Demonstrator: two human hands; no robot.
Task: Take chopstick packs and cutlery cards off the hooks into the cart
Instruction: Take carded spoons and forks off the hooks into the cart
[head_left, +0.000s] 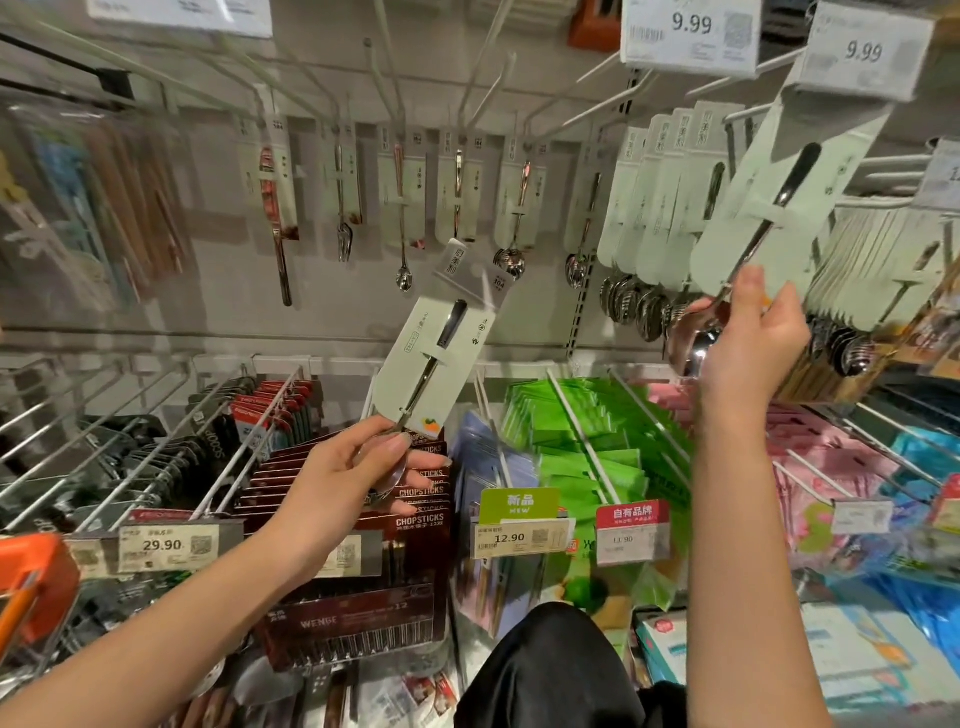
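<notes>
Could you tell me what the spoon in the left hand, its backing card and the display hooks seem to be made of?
Spoon: likely polished stainless steel; mirror-bright stem, card printed "304".
Backing card: matte pale green cardboard, by its flat, die-cut look.
Display hooks: white-coated metal wire, probably; thin, rigid, slightly glossy.

Matt pale card (769, 208) backs a glossy polished metal spoon (693, 343)

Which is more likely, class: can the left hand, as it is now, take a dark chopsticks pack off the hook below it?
Probably not yet: the left hand is near the chopsticks packs, but its fingers already hold a spoon card.
</notes>
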